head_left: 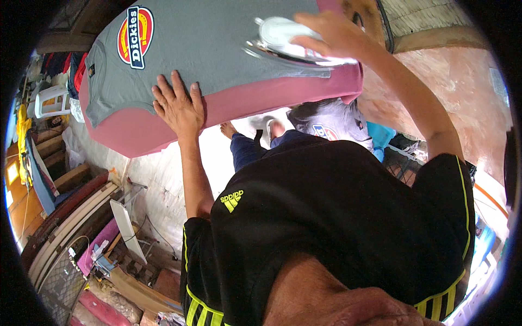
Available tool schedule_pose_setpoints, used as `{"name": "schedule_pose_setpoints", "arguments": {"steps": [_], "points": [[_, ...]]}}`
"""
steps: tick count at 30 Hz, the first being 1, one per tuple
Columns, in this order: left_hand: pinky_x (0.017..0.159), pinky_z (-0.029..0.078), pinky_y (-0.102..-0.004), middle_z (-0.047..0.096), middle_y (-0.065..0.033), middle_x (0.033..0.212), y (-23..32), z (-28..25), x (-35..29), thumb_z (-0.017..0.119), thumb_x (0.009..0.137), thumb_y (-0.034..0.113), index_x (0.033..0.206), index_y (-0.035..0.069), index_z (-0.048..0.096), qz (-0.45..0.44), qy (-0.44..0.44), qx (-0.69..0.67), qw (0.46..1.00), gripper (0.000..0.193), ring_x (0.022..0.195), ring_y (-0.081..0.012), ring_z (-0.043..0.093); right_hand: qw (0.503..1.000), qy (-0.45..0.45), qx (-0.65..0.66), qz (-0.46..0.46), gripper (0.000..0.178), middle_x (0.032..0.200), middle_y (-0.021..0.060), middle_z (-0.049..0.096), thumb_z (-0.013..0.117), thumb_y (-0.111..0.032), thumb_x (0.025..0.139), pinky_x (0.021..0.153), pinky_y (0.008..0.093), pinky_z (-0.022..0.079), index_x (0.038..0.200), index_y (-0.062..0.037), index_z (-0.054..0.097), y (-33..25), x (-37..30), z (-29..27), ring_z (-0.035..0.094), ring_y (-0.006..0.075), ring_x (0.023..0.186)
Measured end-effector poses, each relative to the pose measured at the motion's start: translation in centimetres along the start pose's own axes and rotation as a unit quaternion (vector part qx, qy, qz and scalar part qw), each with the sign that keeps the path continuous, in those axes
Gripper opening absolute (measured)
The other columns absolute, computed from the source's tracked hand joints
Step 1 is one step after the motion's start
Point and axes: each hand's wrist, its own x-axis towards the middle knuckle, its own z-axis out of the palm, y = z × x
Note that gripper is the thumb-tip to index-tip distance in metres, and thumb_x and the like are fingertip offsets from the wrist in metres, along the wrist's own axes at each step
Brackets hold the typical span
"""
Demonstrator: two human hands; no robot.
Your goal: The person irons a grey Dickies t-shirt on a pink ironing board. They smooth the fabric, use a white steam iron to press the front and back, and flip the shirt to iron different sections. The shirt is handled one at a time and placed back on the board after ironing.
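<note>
A grey T-shirt (201, 41) with a red, yellow and blue printed badge lies spread over a table with a pink cloth cover (272, 98). My left hand (181, 108) rests flat by the shirt's near edge, fingers spread, partly over the pink cloth. At the right end of the shirt is a white and silver clothes iron (278, 35), smeared by motion. The fingers of my right hand (334, 35) are wrapped round its handle, which they partly hide. Whether the iron's soleplate touches the cloth, I cannot tell.
Another grey garment (334, 119) hangs or lies below the table's near right edge, beside a light-blue item (380, 136). A white plastic stool (51, 101) stands at the left. Stacked boards (70, 223) and clutter fill the lower left. A rough wall (435, 81) rises at the right.
</note>
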Motion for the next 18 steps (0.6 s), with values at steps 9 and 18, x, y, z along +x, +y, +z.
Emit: {"name": "schedule_pose_setpoints", "arguments": {"steps": [9,18], "points": [[0.118,0.018,-0.0603,0.029,-0.0255,0.159,-0.3,0.0,-0.7,0.042,0.099,0.055,0.151,0.01,0.042,-0.045,0.0,0.012,0.999,0.069,0.147,-0.0493,0.022,0.996,0.007,0.052,-0.069,0.045,0.095,0.0294,0.065,0.058,-0.042,0.097,0.078,0.0509,0.051,0.108,0.0013,0.061,-4.5,4.7,0.9,0.065,0.0452,0.09],[0.119,0.017,-0.0579,0.028,-0.023,0.161,0.1,0.1,-0.5,0.042,0.098,0.056,0.153,0.013,0.04,-0.056,0.003,0.015,0.998,0.069,0.148,-0.0474,0.022,0.996,-0.067,0.058,-0.006,0.042,0.086,0.0197,0.063,0.06,-0.042,0.099,0.072,0.0488,0.046,0.114,-0.0026,0.057,0.3,-3.4,-1.7,0.064,0.0371,0.081]]}}
